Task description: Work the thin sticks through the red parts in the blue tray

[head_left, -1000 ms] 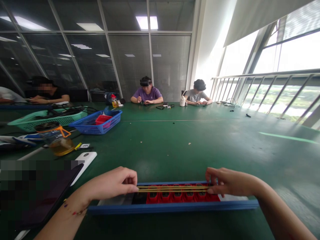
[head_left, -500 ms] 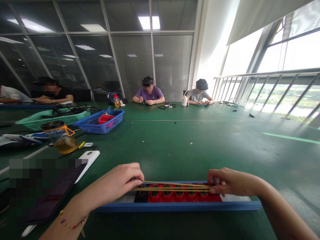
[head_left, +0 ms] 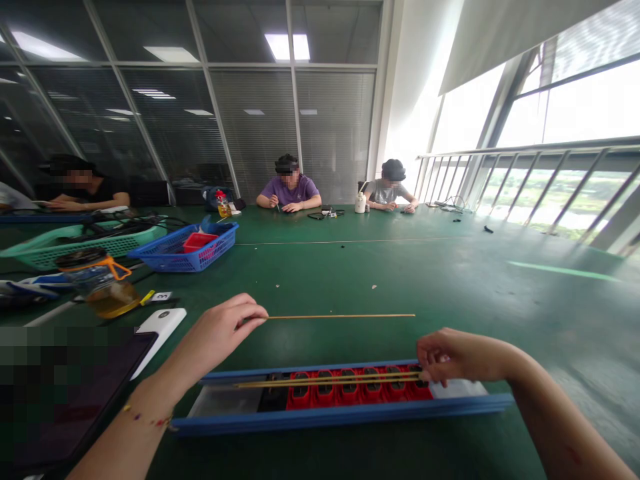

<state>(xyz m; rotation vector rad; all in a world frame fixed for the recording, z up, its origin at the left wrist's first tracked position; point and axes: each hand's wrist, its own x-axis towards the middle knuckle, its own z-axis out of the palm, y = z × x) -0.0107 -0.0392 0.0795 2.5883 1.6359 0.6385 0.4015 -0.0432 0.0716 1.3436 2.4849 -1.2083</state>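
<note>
Left hand grasps a single stick at its left end, thumb against fingertips; the stick runs roughly level to the right, its other end free, beyond the far edge of a blue-edged tray. Whether it touches the table beneath cannot be told. Right hand, fingers curled, pinches the right end of a stick bundle, apparently two or three pieces, count uncertain where they overlap. The bundle lies lengthwise across the tray's opening, its left end ungripped, fanning slightly. Under it sits a row of red cups with dark pieces inside, a black block just beside the row on the left. Step in hand, as judged: one stick is parted from the others, each hand having its own share. Next move, as judged, calls for a firm left pinch, since the long free end would swing with any wrist tilt, and a steady right grip so the bundle neither fans wider nor slips into the cups.
</note>
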